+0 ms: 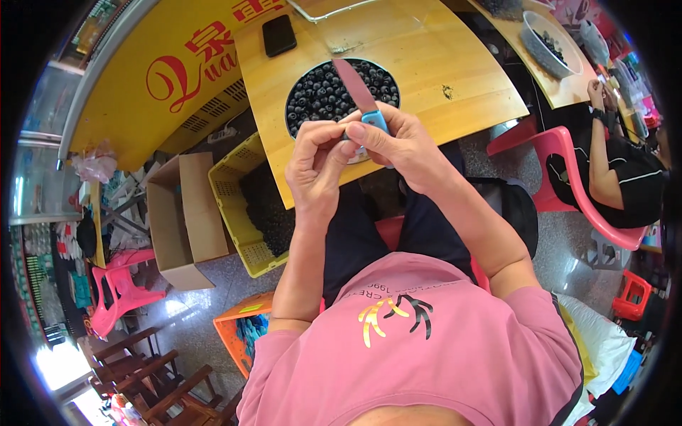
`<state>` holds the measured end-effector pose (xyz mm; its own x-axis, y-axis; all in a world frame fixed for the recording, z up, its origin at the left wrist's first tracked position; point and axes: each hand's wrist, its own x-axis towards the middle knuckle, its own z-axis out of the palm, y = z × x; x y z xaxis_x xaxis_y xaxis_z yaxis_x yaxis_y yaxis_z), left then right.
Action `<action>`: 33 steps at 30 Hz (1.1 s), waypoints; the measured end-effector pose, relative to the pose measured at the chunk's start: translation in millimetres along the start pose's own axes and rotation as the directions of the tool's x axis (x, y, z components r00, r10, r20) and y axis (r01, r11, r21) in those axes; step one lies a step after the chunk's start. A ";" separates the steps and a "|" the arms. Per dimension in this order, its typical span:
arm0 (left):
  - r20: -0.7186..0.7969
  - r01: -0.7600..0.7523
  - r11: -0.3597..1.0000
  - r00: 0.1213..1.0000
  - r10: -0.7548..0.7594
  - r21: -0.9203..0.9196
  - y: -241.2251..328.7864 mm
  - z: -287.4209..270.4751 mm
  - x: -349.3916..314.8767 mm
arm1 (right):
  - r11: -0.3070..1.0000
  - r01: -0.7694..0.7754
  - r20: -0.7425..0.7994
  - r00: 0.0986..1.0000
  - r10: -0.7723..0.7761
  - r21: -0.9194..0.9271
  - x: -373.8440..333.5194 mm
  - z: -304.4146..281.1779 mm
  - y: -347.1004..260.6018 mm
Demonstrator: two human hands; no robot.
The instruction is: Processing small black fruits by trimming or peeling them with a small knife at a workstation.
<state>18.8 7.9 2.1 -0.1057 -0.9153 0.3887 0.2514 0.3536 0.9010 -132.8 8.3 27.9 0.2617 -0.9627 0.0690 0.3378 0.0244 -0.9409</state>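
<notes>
Upper centre of frame: I have right hand (402, 144) grip closed round blue-handled knife (354, 84), left hand (317, 155) pinched, contents hidden; above, bowl (287, 108) of dark round pieces (320, 94) on bench (455, 64).

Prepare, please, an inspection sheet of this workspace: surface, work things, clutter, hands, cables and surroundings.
Surface: wooden table, with small dark crumbs on its right part.
Work things: round bowl full of dark round pieces; knife with blue handle, blade above the bowl.
Clutter: black phone on the table; yellow crate and cardboard box on the floor, left side.
Hands: right hand holds the knife; left hand pinches what looks like a small dark piece, mostly hidden.
Cables: nothing clearly seen.
Surroundings: another person at a second table, right; pink chair nearby.
</notes>
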 end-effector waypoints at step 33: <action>0.648 -0.576 0.498 0.761 0.038 0.648 -49.0 7.6 89.3 | 0.993 -0.045 -0.353 0.936 0.002 -0.113 -34.1 -90.9 1.8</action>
<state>-10.3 -89.7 -5.9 -0.6942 -0.5578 0.4548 -0.4368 0.8288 0.3497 -223.3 16.7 -6.3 -0.0732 -0.9958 -0.0545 0.2216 0.0370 -0.9744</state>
